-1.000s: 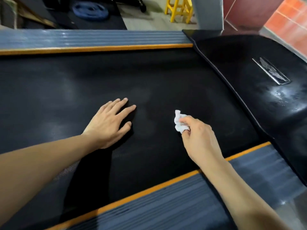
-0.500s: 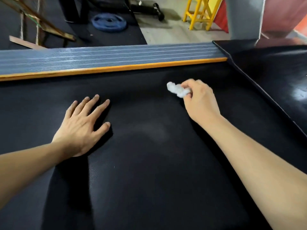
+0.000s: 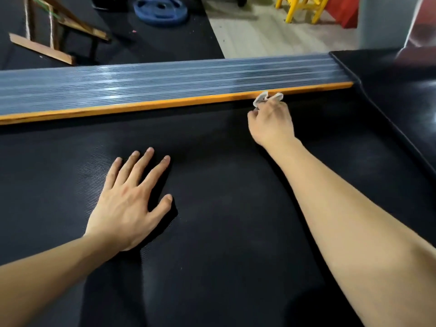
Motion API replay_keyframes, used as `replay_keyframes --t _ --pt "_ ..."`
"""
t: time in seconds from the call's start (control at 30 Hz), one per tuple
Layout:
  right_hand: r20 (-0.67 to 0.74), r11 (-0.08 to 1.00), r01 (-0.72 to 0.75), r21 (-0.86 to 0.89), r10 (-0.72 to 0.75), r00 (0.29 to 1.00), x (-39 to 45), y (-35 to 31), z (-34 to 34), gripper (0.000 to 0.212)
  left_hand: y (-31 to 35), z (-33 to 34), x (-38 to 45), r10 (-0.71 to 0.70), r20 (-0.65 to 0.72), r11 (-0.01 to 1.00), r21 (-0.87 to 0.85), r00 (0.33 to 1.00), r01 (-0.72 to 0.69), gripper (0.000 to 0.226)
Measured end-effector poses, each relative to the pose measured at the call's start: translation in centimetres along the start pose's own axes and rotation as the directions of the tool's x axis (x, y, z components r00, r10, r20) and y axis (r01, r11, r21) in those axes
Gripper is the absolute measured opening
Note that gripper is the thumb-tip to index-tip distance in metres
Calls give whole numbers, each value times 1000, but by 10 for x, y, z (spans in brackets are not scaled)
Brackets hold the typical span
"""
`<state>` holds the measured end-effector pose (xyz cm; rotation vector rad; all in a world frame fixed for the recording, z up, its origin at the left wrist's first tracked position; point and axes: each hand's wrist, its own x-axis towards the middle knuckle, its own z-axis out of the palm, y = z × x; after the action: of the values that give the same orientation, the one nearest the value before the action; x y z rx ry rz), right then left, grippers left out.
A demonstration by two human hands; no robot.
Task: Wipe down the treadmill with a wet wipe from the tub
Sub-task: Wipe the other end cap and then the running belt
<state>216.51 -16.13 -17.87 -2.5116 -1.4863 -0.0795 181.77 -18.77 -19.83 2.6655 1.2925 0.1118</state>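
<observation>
Your right hand had its grip curled round the crumpled white wipe, pinching it at the fingertips against the far edge of the treadmill belt, where the wipe touched the orange strip. Your left hand lay flat on the belt nearer to you, its grip spread, fingers straight and apart, palm down, holding nothing. Beyond the orange strip ran the ribbed grey side rail. To the right, the belt met the glossy black motor cover. On the floor past the rail lay a blue weight plate, with a wooden frame to its left and a yellow stool to its right.
</observation>
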Motion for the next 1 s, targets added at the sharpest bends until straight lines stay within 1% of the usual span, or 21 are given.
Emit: replay_keyframes --t 0.03,0.1,0.2,0.23,0.27,0.33,0.43,0.53,0.6,0.67,0.73,0.77,0.8,0.83,0.87,0.9,0.93,1.0 --pt "-11 1000 -1 -3 1 1000 2 2 -1 37 0 0 0 1 4 1000 5 1000 -1 73" --pt "-41 1000 -13 15 14 999 7 7 -1 27 0 0 1 7 10 1000 10 1000 -7 73" --pt "-124 986 -74 148 93 988 10 4 -5 16 1 -1 0 6 6 1000 6 1000 -6 73" --pt "-151 978 -60 198 91 984 8 1 -6 17 0 -1 0 5 5 1000 10 1000 -5 73" --pt "-168 976 -36 213 73 983 6 -1 -7 21 0 -1 0 7 7 1000 12 1000 -7 74" --pt "-164 980 -15 198 48 985 4 -1 -12 25 0 -1 0 11 3 1000 6 1000 -11 74" --pt "-80 982 -135 135 147 986 11 6 -13 37 0 -1 1 10 3 1000 5 1000 -10 74" --pt "-31 990 -139 -14 139 990 15 13 -9 23 1 -2 0 8 1 1000 0 1000 -8 74" --pt "-48 994 -93 -51 91 995 8 15 -5 23 2 -2 0 3 4 1000 2 1000 -3 74" --pt "-111 997 -50 -58 44 993 -2 13 0 27 2 -2 1 0 5 1000 6 1000 0 74" --pt "-175 997 -82 3 81 981 -7 0 6 32 2 -1 1 4 0 1000 7 1000 -4 74" --pt "-183 996 -77 53 86 979 -10 -14 8 35 3 -1 1 5 1 1000 11 1000 -6 74" --pt "-171 994 -28 106 46 984 -16 -37 10 36 3 -1 0 4 2 1000 16 1000 -4 74" --pt "-137 980 70 188 -45 990 -24 -64 10 36 2 -1 1 1 4 1000 18 1000 -1 74" --pt "-107 948 201 245 -180 978 -35 -92 13 36 2 0 1 0 5 1000 17 1000 0 74" --pt "-76 914 325 244 -316 946 -50 -119 14 35 1 0 2 0 8 1000 17 1000 0 74" --pt "-39 879 417 230 -420 907 -63 -138 14 33 1 0 2 3 13 1000 17 1000 -4 74" --pt "33 824 518 229 -539 842 -72 -142 10 35 1 0 2 3 11 1000 11 1000 -3 74"
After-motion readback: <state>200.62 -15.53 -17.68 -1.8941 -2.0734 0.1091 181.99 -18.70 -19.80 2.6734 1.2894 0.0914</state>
